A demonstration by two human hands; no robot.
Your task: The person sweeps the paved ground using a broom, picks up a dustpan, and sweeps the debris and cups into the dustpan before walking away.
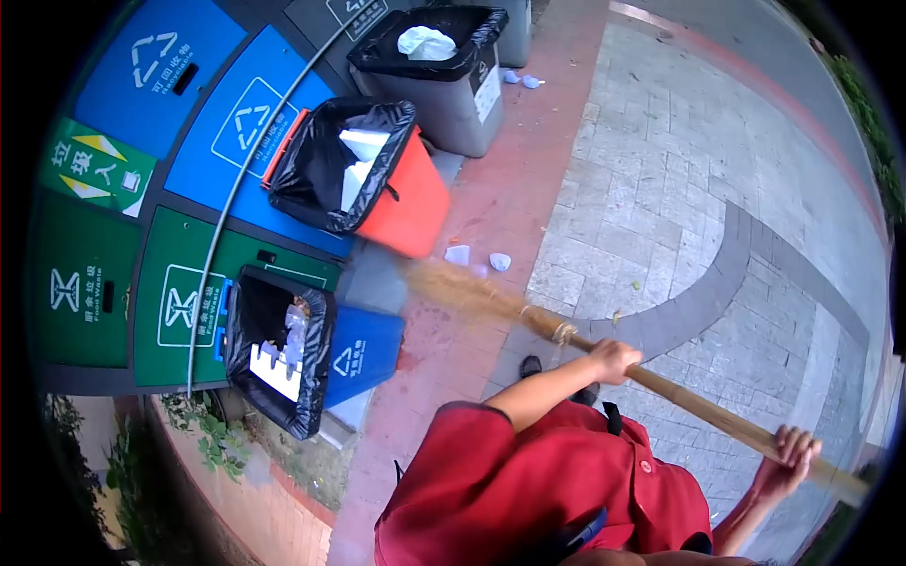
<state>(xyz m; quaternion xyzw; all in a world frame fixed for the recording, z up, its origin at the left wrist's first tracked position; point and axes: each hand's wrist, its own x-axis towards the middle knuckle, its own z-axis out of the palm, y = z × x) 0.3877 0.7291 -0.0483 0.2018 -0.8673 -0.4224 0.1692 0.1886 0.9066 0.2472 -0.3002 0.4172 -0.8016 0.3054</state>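
Observation:
A long broom [694, 404] with a bamboo handle slants across the view. My left hand [615, 361] is closed around the handle near the broom head. Further up, toward the far end, my right hand [795, 460] is wrapped around the same handle. The straw bristles [462, 292] are blurred and sit low on the red paving, in front of the bins. Just beyond them lie a pale scrap [457, 255] and a small whitish cup-like piece [500, 261].
A blue bin [363, 357], an orange bin [411, 203] and a grey bin [462, 113], all with black liners and rubbish, line the left. Behind them stand blue and green recycling panels [241, 123]. More pale litter [531, 82] lies beside the grey bin. Grey paving [642, 208] spreads to the right.

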